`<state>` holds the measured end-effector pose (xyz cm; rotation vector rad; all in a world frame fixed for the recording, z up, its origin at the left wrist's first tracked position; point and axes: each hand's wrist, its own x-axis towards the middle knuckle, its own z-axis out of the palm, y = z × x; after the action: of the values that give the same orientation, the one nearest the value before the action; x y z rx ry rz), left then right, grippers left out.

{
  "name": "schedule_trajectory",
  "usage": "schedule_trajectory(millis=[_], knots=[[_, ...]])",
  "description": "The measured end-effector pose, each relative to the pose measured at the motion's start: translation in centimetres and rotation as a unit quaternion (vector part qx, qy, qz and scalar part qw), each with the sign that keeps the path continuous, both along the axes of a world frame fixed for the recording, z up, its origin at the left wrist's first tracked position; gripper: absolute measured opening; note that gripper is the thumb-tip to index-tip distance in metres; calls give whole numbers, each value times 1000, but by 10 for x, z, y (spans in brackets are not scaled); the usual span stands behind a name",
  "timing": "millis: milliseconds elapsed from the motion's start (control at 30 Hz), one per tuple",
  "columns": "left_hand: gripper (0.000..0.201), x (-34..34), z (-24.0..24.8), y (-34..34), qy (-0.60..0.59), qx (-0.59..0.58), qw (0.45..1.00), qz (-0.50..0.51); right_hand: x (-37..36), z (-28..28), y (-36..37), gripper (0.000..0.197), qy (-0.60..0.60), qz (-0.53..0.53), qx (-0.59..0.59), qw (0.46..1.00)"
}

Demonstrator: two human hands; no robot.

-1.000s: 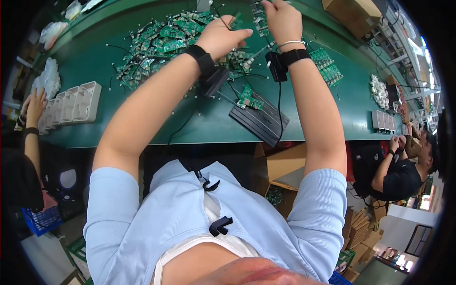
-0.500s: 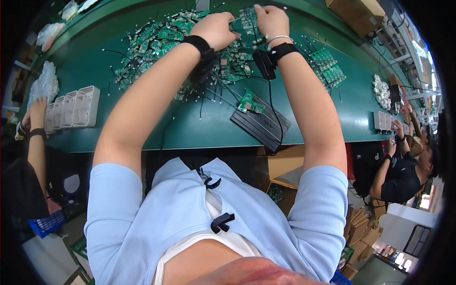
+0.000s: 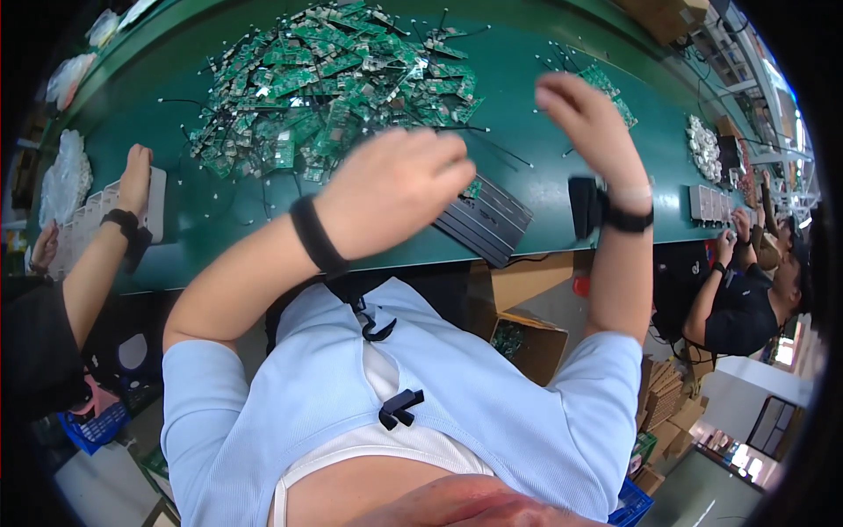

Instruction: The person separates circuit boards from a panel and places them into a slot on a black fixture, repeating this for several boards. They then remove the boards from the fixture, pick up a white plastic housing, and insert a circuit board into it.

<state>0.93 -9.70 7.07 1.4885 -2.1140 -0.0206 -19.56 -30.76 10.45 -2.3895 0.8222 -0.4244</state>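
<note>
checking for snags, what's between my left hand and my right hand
The head view shows green tabletop between your left hand and right hand, crossed by a thin black cable; the black ridged plate lies nearer your body.

Is stretching under left fingers (image 3: 451, 160) and right fingers (image 3: 555, 90) as green bench (image 3: 511, 88); is carrying circuit-board heap (image 3: 303, 88) beyond left ones, black ribbed plate (image 3: 493, 225) just to their right, smaller board batch (image 3: 608, 83) past right ones, pale tray (image 3: 157, 211) well left of both.
</note>
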Motion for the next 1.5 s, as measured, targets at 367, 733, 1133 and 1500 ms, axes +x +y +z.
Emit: schedule_trajectory(millis=[367,733,1133,1500], knots=[[30,8,-29,-40,-199,108,974,-25,-38,-91,131,95,60,-28,-149,987],[32,18,-24,-26,-41,-66,997,7,-62,-84,111,105,44,7,-31,999],[39,-35,-71,-40,-225,10,973,-44,-105,-72,81,99,9,-12,82,997],[17,-52,-72,-47,-270,-5,963,-5,-114,-79,75,90,-59,27,36,997]])
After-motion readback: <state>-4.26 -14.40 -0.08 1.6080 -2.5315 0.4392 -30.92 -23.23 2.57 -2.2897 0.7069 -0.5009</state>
